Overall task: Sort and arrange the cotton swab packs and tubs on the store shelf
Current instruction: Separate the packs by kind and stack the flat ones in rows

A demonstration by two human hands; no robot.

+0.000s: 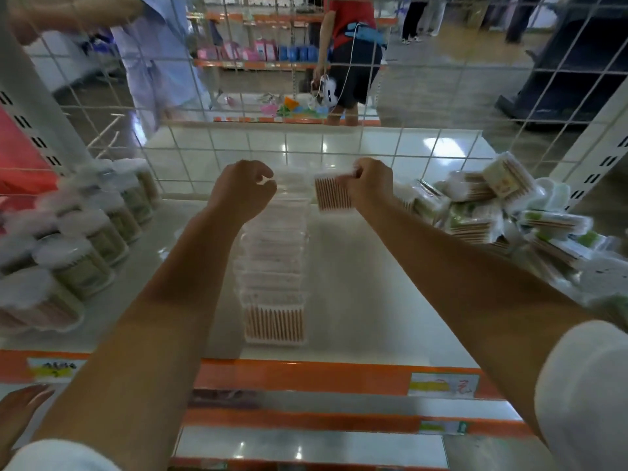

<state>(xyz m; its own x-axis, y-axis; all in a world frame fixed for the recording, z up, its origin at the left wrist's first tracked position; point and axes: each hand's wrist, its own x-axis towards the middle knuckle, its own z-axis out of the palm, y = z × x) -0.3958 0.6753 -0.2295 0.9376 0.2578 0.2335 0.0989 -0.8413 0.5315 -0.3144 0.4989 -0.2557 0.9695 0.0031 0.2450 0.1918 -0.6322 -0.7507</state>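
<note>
One clear pack of cotton swabs is pinched at its right end by the right hand, at the back of the shelf. Left hand: fingers curled, contents unclear through blur. Judged light, stiff-walled, slippery; take by the ends. Row of packs: about eight. Tubs, left: roughly ten. Loose heap, right: uncounted.
</note>
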